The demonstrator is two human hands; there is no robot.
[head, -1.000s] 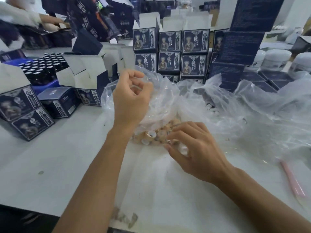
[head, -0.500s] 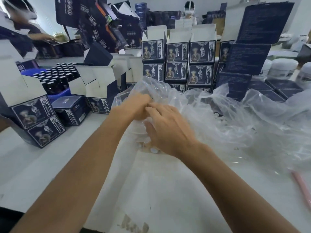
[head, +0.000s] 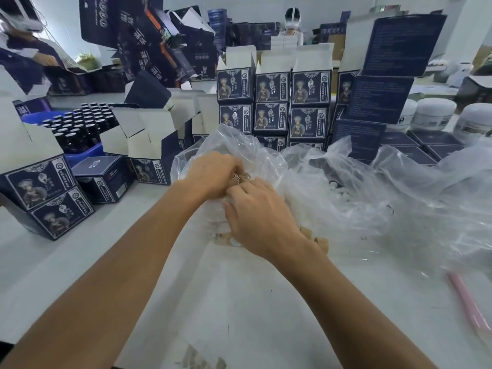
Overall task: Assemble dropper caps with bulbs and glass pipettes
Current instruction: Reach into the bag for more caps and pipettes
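Both hands meet at frame center, over the mouth of a clear plastic bag that sprawls from center to the right edge.

Left hand: fingers curled tight, knuckles up, closed round a small metallic-looking piece at the fingertips. Likely a dropper cap, but too small and blurred to confirm. Fingertips are mostly hidden behind the right hand.

Right hand: sits just right of and below the left, touching it. Fingers bent, tips pressed against the same small piece and the left fingertips. Thumb lies along the left side of the hand, over the bag film. Whether it pinches the piece or only touches it, cannot tell.

Task parts: tan caps lie inside the bag just right of the right wrist; a white round piece shows under the palm. White bulbs are scattered deeper in the bag, center-right. Pipettes: cannot make any out.

Around:
- White table under everything.
- Dark printed cartons stacked in upper center; more at left.
- Blue tray of dark bottles, upper left.
- White jars, upper right.
- Pink strip on the table, lower right.
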